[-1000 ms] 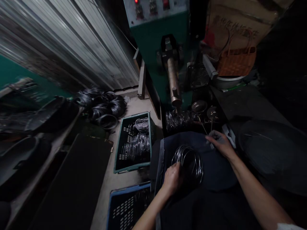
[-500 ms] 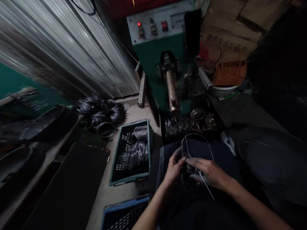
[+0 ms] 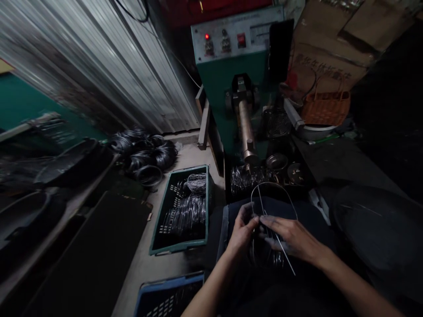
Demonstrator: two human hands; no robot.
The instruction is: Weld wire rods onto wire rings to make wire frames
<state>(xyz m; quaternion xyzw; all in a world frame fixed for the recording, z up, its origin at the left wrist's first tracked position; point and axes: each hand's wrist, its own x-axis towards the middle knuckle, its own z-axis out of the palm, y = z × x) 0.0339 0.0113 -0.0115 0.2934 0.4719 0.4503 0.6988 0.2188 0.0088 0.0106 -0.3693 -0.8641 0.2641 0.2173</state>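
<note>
A wire loop (image 3: 275,183) rises over the lap (image 3: 307,212), its ends pinched in the closed grip of left hand (image 3: 243,229) and right hand (image 3: 288,233) (fingertips nearly meeting). Beyond stands a green machine (image 3: 214,79); leftward, a green crate (image 3: 180,247).

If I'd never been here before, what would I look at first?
Probably the glowing red light near the top of the green machine, because the scene is so dim. Then, in the lower middle, the left hand and right hand close together, holding a thin wire loop over dark blue cloth. The orange basket at upper right stands out too.
</note>
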